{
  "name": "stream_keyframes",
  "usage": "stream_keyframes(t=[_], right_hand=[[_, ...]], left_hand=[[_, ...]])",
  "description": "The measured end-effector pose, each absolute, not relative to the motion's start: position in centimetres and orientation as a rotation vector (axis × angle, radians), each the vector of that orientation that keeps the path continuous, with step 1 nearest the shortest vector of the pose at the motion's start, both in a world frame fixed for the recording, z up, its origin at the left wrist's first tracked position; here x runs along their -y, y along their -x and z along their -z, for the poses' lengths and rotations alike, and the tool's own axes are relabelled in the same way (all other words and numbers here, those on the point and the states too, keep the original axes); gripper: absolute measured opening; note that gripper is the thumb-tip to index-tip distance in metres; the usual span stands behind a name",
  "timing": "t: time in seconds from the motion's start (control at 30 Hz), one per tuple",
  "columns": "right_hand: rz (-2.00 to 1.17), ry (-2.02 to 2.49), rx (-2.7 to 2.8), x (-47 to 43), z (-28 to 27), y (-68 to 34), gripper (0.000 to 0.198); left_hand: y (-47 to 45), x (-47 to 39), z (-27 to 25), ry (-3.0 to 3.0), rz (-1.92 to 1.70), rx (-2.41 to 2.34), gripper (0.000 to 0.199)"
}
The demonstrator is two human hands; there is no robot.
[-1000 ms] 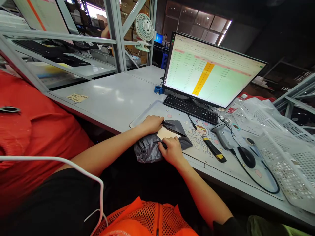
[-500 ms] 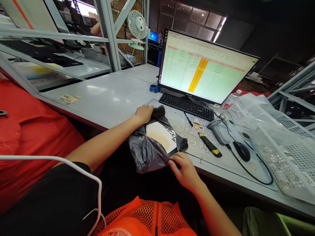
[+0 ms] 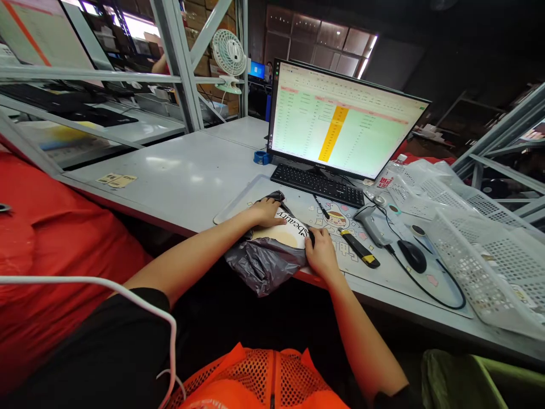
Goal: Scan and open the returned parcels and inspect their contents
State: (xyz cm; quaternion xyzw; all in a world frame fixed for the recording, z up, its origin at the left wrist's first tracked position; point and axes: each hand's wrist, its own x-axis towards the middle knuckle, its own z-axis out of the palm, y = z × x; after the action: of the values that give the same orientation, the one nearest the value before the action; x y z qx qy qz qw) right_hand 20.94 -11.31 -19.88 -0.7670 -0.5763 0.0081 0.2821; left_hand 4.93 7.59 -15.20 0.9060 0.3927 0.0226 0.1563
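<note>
A white-and-cream package with black lettering lies partly out of a torn grey plastic bag at the table's front edge. My left hand grips the package's left side, its thumb on the printed face and its fingers partly over the dark plastic. At the right edge my right hand closes on the package, with some fingertips hidden. The bag's crumpled lower part hangs over the edge toward me. Right of my right hand lies a black-and-yellow box cutter.
A keyboard and monitor stand behind the package. To the right are a barcode scanner, a black mouse, their cables and white perforated baskets. Blue tape sits left of the monitor. A white cable crosses near my left arm.
My left hand has moved right from the bag's edge onto the package. The right hand has shifted forward to the package's right edge. More lettering shows, and the bag is pulled lower.
</note>
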Motion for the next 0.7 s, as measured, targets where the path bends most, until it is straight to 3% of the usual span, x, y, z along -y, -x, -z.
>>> stream_keyframes(t=[0.1,0.33,0.53,0.7], right_hand=[[-0.048,1.936,1.457,11.0,20.9,-21.6,0.045],[-0.244,1.724,1.23,11.3,21.7,-23.1,0.052],[-0.302,1.582,1.199,13.4,20.6,-22.3,0.068],[-0.352,1.636,1.366,21.4,18.3,-23.8,0.055]], left_hand=[[-5.2,-8.6,14.8,-2.446,-0.086,-1.141,0.088],[-2.5,-6.5,13.6,-2.102,-0.265,-0.77,0.068],[1.9,-1.6,13.1,-1.963,-0.907,-0.598,0.041],[4.4,-3.1,12.9,-1.321,-1.656,-0.675,0.039]])
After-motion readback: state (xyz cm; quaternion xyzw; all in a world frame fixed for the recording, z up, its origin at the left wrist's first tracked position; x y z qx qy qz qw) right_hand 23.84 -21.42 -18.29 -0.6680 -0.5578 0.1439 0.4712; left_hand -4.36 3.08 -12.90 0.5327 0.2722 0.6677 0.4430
